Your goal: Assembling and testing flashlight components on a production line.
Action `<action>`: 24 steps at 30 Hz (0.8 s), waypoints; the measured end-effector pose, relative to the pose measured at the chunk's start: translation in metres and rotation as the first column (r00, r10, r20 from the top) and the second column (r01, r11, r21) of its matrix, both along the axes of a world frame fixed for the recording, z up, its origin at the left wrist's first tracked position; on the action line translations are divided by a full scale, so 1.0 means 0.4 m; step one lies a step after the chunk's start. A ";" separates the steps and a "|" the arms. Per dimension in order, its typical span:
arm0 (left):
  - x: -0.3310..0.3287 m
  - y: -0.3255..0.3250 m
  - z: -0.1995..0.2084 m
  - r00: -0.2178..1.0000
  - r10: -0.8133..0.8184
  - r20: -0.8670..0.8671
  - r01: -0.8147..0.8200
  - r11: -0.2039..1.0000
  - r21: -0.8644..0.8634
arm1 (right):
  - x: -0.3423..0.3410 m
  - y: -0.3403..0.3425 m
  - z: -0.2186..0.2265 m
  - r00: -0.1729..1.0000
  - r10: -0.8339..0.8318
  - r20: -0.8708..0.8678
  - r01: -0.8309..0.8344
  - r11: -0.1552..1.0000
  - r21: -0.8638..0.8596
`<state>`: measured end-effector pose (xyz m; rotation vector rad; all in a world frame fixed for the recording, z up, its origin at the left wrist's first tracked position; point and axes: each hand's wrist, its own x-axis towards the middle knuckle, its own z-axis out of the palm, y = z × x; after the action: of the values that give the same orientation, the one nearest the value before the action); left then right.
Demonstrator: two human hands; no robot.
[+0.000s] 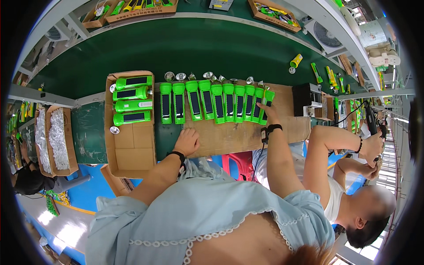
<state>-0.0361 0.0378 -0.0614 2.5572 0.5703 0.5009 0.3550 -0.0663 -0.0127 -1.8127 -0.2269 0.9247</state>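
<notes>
A row of several green flashlights (pixel 194 100) with dark solar panels lies side by side across the bench, over cardboard at its right part. My right hand (pixel 270 113) is closed around the body of the rightmost flashlight (pixel 268 98), which tilts. Loosely curled, my left hand (pixel 187 141) rests at the near edge of the cardboard sheet (pixel 212 138), with nothing visible in it. Silver reflector heads (pixel 208 75) stick out beyond the far ends of the row. Left of the row, an open cardboard box (pixel 132 154) holds several more green flashlights (pixel 132 106) at its far end.
A black device (pixel 306 99) stands right of the row. Another person (pixel 342 185) at the right holds a black tool (pixel 370 119). Boxes of clear wrapped parts (pixel 59 139) sit at left. Loose yellow-green flashlights (pixel 296 60) lie on the far green surface (pixel 198 48).
</notes>
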 end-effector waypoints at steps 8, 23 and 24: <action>0.003 0.002 0.013 1.000 -0.018 -0.007 0.018 1.000 -0.013 | 0.004 0.018 -0.046 0.998 -0.010 0.069 0.014 0.998 -0.064; 0.000 -0.003 -0.004 1.000 0.003 -0.008 -0.003 1.000 -0.004 | -0.069 0.067 0.053 0.940 0.119 0.319 -0.031 0.963 -0.267; -0.002 -0.004 -0.004 1.000 0.006 -0.018 -0.006 1.000 -0.007 | -0.056 0.065 0.025 0.940 0.121 0.318 -0.034 0.963 -0.267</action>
<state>-0.0371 0.0364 -0.0628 2.5561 0.5849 0.4780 0.3326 -0.0403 -0.0027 -2.2153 -0.4089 0.7212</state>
